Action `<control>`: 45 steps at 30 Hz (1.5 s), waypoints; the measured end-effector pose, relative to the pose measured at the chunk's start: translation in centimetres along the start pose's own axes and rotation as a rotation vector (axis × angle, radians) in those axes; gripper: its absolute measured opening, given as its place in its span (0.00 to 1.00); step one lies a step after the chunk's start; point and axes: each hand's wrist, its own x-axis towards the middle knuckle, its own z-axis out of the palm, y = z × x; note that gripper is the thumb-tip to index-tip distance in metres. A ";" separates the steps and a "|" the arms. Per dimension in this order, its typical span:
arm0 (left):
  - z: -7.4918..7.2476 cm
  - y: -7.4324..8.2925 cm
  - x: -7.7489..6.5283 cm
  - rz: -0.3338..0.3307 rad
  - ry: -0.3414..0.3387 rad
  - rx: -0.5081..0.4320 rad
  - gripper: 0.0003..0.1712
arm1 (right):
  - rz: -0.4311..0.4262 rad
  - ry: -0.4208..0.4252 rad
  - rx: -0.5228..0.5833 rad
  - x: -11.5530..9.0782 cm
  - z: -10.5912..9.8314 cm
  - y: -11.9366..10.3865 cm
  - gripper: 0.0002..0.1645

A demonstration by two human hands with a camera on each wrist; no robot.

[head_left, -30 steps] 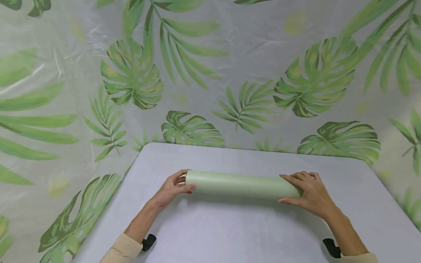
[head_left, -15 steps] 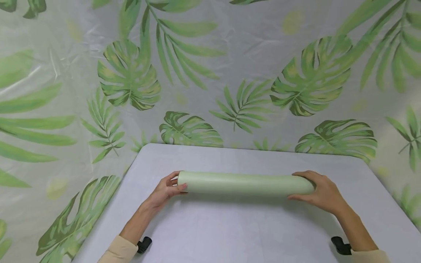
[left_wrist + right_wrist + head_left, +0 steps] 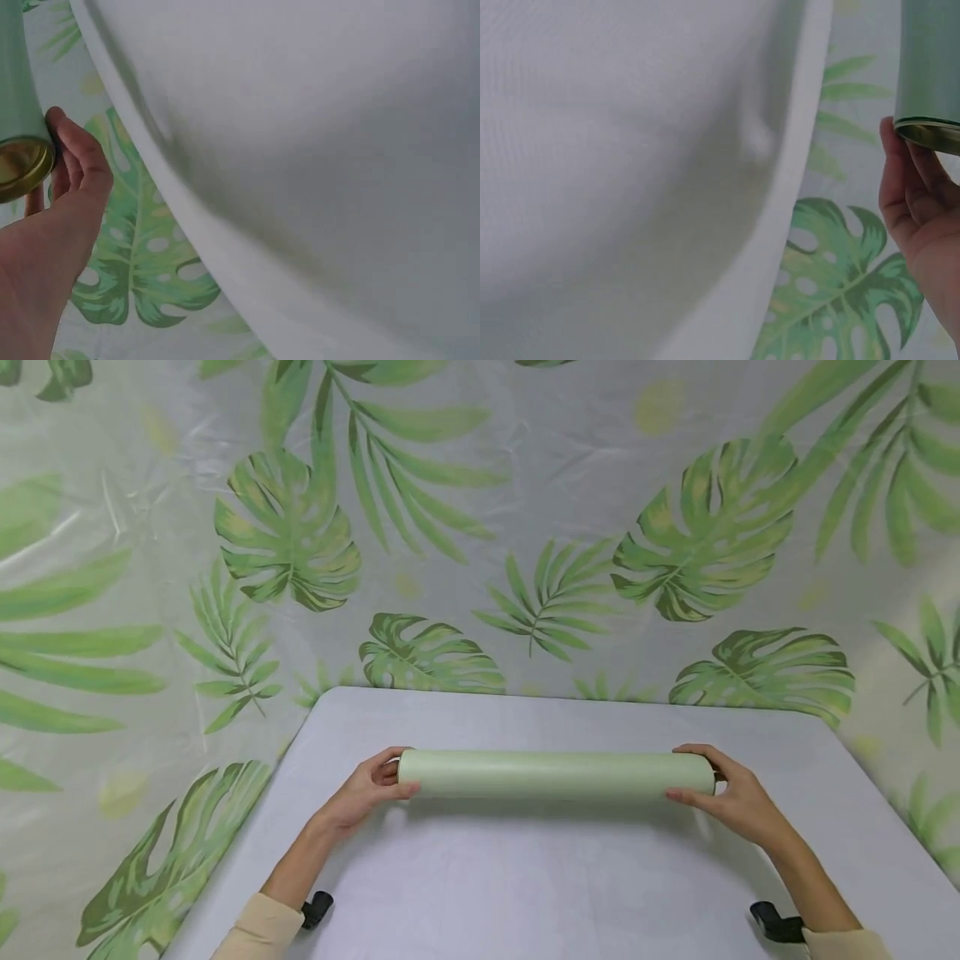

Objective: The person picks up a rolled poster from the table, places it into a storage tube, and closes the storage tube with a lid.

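Note:
A long pale green tube [image 3: 555,775] lies crosswise between my two hands, level and close over the white table. My left hand [image 3: 362,795] grips its left end, thumb on the near side and fingers at the far side. At the opposite end my right hand [image 3: 738,800] holds it the same way, with the thumb in front. In the left wrist view the tube's end [image 3: 28,171] shows a recessed gold metal rim beside the fingers. A similar gold-coloured end [image 3: 936,138] appears in the right wrist view, with fingertips right at its edge.
The white-covered table [image 3: 517,885] has rounded far corners. Behind it hangs a leaf-patterned curtain [image 3: 450,527], which also runs down both sides. A black wrist mount [image 3: 776,923] sits at the right wrist, and another black mount [image 3: 317,910] at the left.
My right hand has slid rightward to the tube's right end, which it covered before. The tube has levelled, and its left end has shifted slightly left with my left hand.

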 end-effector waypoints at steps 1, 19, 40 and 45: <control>-0.1 0.2 0.0 0.011 0.001 0.046 0.35 | 0.002 -0.002 0.001 0.0 0.0 0.0 0.40; -1.1 0.2 1.4 0.047 0.081 0.398 0.34 | 0.045 -0.102 0.066 1.6 1.7 0.1 0.44; -1.0 -1.1 2.3 0.114 0.098 0.457 0.36 | 0.032 -0.084 0.013 1.6 3.5 0.7 0.45; -0.9 -1.2 2.3 0.083 0.104 0.472 0.37 | 0.040 -0.104 0.000 1.5 3.7 0.8 0.47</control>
